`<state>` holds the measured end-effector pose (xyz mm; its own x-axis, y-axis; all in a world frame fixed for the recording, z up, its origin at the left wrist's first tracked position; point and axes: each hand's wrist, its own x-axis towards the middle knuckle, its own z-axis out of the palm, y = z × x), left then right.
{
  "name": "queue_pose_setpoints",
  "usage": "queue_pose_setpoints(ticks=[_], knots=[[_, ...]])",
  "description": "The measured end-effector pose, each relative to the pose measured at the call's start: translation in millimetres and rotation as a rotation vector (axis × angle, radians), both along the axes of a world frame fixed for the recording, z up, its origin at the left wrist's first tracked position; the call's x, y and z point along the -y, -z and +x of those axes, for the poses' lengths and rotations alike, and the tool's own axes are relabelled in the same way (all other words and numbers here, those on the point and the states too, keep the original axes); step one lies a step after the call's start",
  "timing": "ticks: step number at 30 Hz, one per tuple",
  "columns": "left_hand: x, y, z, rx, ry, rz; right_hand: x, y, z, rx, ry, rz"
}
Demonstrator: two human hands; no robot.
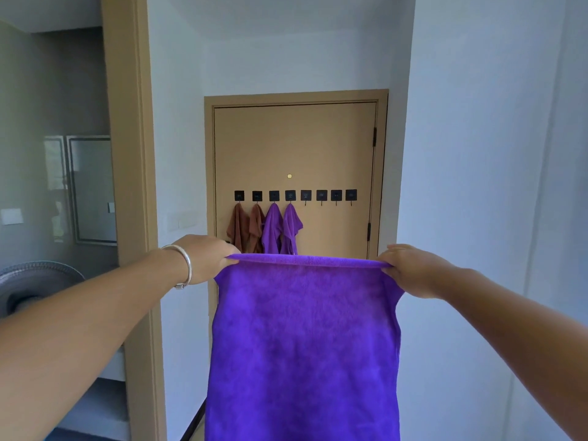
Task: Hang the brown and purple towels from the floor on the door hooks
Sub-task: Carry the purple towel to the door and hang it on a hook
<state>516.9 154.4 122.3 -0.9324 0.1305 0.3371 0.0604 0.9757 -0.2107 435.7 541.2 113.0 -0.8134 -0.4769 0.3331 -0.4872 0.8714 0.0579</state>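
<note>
Held towel: a purple towel (302,345) hangs flat in mid-air in front of the person, stretched wide along its top edge, between the camera and the door.
Left hand: the left hand (206,259) pinches the top left corner, fingers curled over the hem; a silver bangle (186,265) sits on that wrist.
Right hand: the right hand (410,268) pinches the top right corner the same way.
Door: a tan door (296,148), closed, carries a row of 8 black hooks (321,195).
Hung towels: 2 brown towels (246,229) on the 2 leftmost hooks, then 2 purple hung towels (281,229) on the next 2.
Free hooks: the 4 on the right.
Left edge: a grey fan (28,284).
</note>
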Motion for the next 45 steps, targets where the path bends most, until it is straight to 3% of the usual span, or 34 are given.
queue_pose_setpoints(ticks=[12,21,45], knots=[[74,-14,-159,0.008,0.052,0.020,86,-25,-138,0.007,0.104,0.007],[113,0,-245,0.087,0.077,0.046,129,-6,-227,0.037,0.135,0.000],[109,2,-549,0.061,0.031,-0.022,118,1,-546,0.034,0.075,-0.058]])
